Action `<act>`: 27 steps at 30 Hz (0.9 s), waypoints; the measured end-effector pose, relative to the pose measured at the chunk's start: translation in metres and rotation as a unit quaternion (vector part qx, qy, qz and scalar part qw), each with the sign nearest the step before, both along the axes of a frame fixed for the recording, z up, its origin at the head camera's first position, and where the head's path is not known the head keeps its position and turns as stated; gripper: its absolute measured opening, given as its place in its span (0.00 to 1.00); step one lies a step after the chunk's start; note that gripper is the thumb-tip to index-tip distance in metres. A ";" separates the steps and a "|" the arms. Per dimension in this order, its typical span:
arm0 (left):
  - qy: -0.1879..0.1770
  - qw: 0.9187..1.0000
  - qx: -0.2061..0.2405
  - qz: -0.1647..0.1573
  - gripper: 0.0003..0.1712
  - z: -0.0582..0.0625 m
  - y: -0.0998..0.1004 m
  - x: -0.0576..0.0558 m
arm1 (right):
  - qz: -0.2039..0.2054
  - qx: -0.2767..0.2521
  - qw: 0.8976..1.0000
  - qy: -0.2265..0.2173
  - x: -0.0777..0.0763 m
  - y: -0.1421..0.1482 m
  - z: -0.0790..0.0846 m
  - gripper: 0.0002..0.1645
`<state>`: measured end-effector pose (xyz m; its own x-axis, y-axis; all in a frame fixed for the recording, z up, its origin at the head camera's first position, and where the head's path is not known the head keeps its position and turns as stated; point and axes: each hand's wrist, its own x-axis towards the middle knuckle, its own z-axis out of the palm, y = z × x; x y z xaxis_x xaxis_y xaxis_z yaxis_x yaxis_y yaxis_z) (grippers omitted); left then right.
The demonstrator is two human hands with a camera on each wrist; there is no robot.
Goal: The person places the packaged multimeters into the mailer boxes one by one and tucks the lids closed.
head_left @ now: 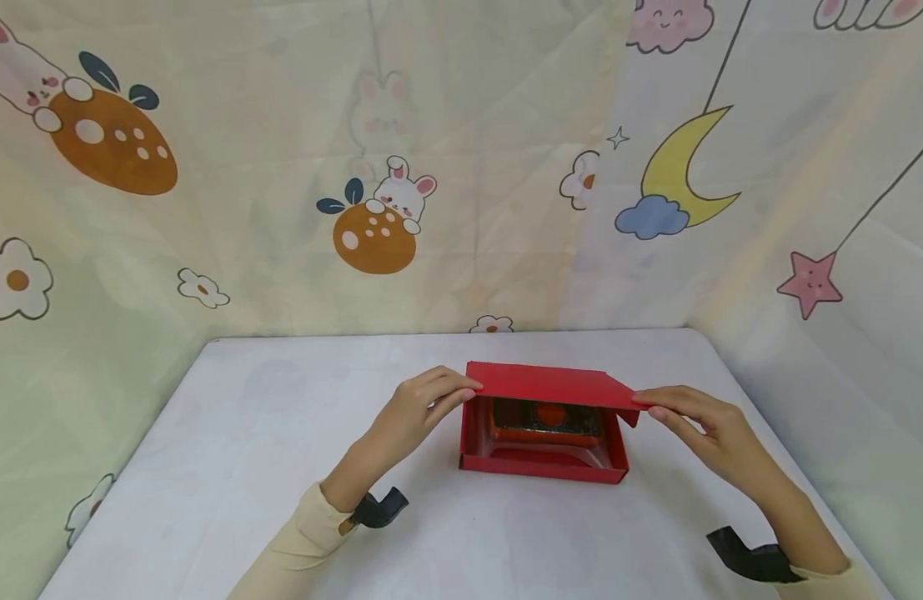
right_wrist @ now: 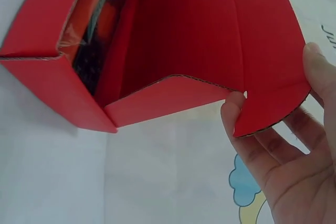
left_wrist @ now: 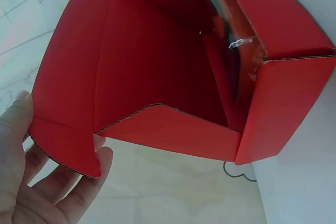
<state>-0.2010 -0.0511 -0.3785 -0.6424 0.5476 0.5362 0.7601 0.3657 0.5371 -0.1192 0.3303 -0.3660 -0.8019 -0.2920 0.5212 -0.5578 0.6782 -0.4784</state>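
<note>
Red box (head_left: 544, 469), long axis left-to-right

The box (head_left: 544, 470) is showing bright red, and its lid (head_left: 544, 383) is showing the same red. The packet (head_left: 544, 436) inside is showing orange and black, with a round orange-red spot. The surface (head_left: 446, 550) is showing white. The sleeves (head_left: 299, 533) are showing cream. The pale cloth wall (head_left: 266, 167) is showing a yellow moon (head_left: 671, 158), a blue cloud (head_left: 651, 217), a pink star (head_left: 812, 282) and orange-brown fruits (head_left: 116, 150) with white dots.
</note>
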 end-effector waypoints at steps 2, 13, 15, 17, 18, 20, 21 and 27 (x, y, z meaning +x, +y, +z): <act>0.005 1.000 -0.003 -0.002 0.13 -0.002 -0.001 0.003 | 0.007 0.001 1.000 -0.004 0.001 0.001 -0.003 0.27; 0.038 0.999 -0.006 -0.016 0.14 -0.011 -0.004 0.006 | 0.012 0.001 1.000 -0.007 0.008 0.002 -0.012 0.28; 0.039 0.999 -0.003 -0.019 0.15 -0.013 -0.005 0.007 | 0.014 -0.001 1.000 -0.008 0.009 0.002 -0.014 0.29; 0.043 0.999 -0.003 -0.022 0.15 -0.016 -0.006 0.008 | 0.016 0.000 1.000 -0.009 0.011 0.001 -0.016 0.29; 0.044 0.999 -0.005 -0.024 0.15 -0.017 -0.006 0.008 | 0.017 0.000 1.000 -0.009 0.012 0.001 -0.017 0.29; 0.047 0.998 -0.010 -0.028 0.16 -0.019 -0.007 0.010 | 0.018 0.001 1.000 -0.011 0.014 0.001 -0.020 0.30; 0.050 0.998 -0.013 -0.030 0.16 -0.020 -0.008 0.011 | 0.018 -0.001 1.000 -0.012 0.015 0.000 -0.021 0.30; 0.071 0.996 -0.029 -0.047 0.17 -0.025 -0.010 0.016 | -0.001 -0.015 1.000 -0.018 0.023 -0.004 -0.029 0.29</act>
